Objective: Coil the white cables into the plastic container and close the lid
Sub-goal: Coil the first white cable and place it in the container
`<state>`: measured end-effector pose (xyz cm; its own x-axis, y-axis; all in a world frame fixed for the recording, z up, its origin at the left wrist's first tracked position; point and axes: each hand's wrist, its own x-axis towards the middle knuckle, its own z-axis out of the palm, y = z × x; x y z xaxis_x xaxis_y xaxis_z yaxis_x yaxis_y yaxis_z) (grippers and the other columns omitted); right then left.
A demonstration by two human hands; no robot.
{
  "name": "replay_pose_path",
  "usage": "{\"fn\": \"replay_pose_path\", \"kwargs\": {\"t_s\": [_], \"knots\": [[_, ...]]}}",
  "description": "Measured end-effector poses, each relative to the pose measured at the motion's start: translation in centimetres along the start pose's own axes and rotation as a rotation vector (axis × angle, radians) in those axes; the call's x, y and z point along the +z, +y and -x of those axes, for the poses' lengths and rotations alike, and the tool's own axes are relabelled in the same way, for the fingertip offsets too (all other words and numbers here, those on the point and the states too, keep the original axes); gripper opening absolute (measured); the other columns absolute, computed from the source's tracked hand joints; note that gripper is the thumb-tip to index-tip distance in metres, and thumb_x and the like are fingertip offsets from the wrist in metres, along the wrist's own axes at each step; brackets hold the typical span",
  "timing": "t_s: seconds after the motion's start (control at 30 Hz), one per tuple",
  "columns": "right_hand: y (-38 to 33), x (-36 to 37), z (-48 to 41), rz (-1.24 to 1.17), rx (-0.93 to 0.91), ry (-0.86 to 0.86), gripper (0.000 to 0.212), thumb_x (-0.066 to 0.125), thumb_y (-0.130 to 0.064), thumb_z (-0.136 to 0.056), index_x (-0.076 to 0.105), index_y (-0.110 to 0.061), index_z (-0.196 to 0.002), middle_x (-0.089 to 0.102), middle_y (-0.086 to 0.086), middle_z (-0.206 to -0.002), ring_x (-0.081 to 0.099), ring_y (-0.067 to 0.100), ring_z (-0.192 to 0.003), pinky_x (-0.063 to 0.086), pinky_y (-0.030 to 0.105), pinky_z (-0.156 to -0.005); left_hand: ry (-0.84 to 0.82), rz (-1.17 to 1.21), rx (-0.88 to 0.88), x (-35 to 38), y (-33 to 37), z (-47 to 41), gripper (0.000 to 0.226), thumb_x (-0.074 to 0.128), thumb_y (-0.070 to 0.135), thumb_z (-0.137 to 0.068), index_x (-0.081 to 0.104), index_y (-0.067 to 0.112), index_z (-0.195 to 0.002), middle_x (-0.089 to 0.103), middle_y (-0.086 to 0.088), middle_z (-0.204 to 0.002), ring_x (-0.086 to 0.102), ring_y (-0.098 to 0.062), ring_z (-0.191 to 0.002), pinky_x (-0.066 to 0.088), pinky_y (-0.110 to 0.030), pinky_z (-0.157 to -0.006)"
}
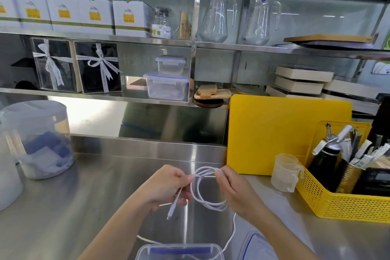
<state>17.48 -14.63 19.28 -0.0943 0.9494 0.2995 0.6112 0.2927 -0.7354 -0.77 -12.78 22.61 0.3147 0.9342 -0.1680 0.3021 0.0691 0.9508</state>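
Looping between both hands (168, 186), the white cable (207, 200) hangs above the container (179, 252).

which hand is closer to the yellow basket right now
Right. The right hand holds the cable coil just left of the yellow basket; the left hand is farther left, beyond the coil.

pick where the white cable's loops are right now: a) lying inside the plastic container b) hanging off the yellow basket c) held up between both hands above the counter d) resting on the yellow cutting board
c: the white cable is looped in the air between the left hand and right hand, with its tail trailing down toward the open plastic container.
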Motion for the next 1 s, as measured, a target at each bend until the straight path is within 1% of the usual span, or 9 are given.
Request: {"fn": "replay_pose_path", "kwargs": {"t_s": [0.13,0.33,0.43,0.5,0.6,0.77,0.87,0.97,1.0], "knots": [[0.2,0.3,0.1,0.128,0.003,-0.046,0.027,0.035,-0.033,-0.097,0.039,-0.033,-0.071,0.045,-0.007,-0.060,0.042,0.009,-0.055,0.036,0.029,-0.054,-0.013,0.025,-0.046,-0.7,-0.6,0.1,0.035,0.062,0.016,-0.087,0.061,0.005,-0.054,0.068,-0.022,-0.080,0.066,-0.026,-0.071,0.059,-0.039,-0.079],[0.0,1.1,0.3,0.310,0.007,-0.115,0.022,0.031,-0.037,-0.097,0.037,-0.031,-0.077,0.044,-0.010,-0.059,0.042,0.008,-0.053,0.035,0.023,-0.051,0.100,-0.013,-0.029,-0.4,-1.1,0.1,0.044,0.066,0.007,-0.075,0.051,0.014,-0.035,0.048,-0.005,-0.045,0.045,-0.021,-0.054,0.041,-0.031,-0.060],[0.0,1.2,0.4,0.306,0.000,-0.074,0.021,0.031,-0.036,-0.097,0.040,-0.029,-0.080,0.046,-0.009,-0.060,0.044,0.009,-0.053,0.037,0.024,-0.051,0.030,0.291,-0.132,0.1,-1.5,0.4,0.039,0.065,0.011,-0.078,0.062,0.012,-0.040,0.065,-0.014,-0.073,0.060,-0.026,-0.082,0.050,-0.043,-0.090],[0.1,1.1,0.4,0.284,-0.007,-0.033,0.020,0.032,-0.035,-0.097,0.041,-0.029,-0.081,0.050,-0.006,-0.062,0.046,0.010,-0.054,0.037,0.026,-0.051,-0.042,0.484,-0.158,0.3,-1.9,0.8,0.029,0.071,0.023,-0.074,0.066,0.012,-0.048,0.065,-0.016,-0.099,0.058,-0.023,-0.090,0.043,-0.040,-0.095],[0.1,0.9,0.5,0.287,-0.025,0.033,0.020,0.032,-0.035,-0.097,0.043,-0.029,-0.081,0.055,-0.002,-0.065,0.051,0.016,-0.058,0.041,0.035,-0.054,-0.101,0.614,-0.133,0.9,-2.9,0.7,0.033,0.069,0.041,-0.064,0.074,0.009,-0.070,0.070,-0.009,-0.105,0.057,-0.020,-0.096,0.035,-0.041,-0.099],[-0.5,1.1,0.7,0.209,-0.021,0.099,0.028,0.036,-0.030,-0.097,0.034,-0.035,-0.069,0.043,-0.007,-0.055,0.040,0.009,-0.047,0.032,0.023,-0.046,-0.103,0.626,0.088,1.4,-3.1,0.8,0.036,0.065,0.036,-0.069,0.077,0.013,-0.094,0.066,-0.009,-0.102,0.054,-0.023,-0.095,0.041,-0.042,-0.091],[-0.9,1.6,0.7,0.167,-0.031,0.074,0.023,0.036,-0.029,-0.097,0.041,-0.030,-0.075,0.044,-0.007,-0.057,0.041,0.008,-0.050,0.034,0.024,-0.048,-0.037,0.637,0.183,1.9,-3.2,1.0,0.028,0.069,0.030,-0.063,0.079,0.016,-0.085,0.070,0.004,-0.076,0.055,-0.018,-0.079,0.043,-0.032,-0.078],[-1.2,2.5,0.6,0.124,-0.019,0.032,0.024,0.036,-0.032,-0.097,0.049,-0.016,-0.084,0.048,-0.007,-0.060,0.043,0.008,-0.054,0.041,0.041,-0.055,0.126,0.547,0.226,2.3,-3.1,1.2,0.009,0.075,0.019,-0.065,0.073,0.015,-0.058,0.058,0.003,-0.051,0.046,-0.017,-0.058,0.039,-0.026,-0.062],[-1.3,2.8,0.7,0.121,-0.016,0.024,0.026,0.036,-0.034,-0.096,0.049,-0.016,-0.084,0.050,-0.007,-0.061,0.045,0.009,-0.055,0.043,0.043,-0.057,0.205,0.471,0.234,2.5,-3.0,1.2,0.019,0.077,0.015,-0.067,0.068,0.016,-0.051,0.057,0.002,-0.049,0.047,-0.016,-0.053,0.041,-0.025,-0.057]]}}
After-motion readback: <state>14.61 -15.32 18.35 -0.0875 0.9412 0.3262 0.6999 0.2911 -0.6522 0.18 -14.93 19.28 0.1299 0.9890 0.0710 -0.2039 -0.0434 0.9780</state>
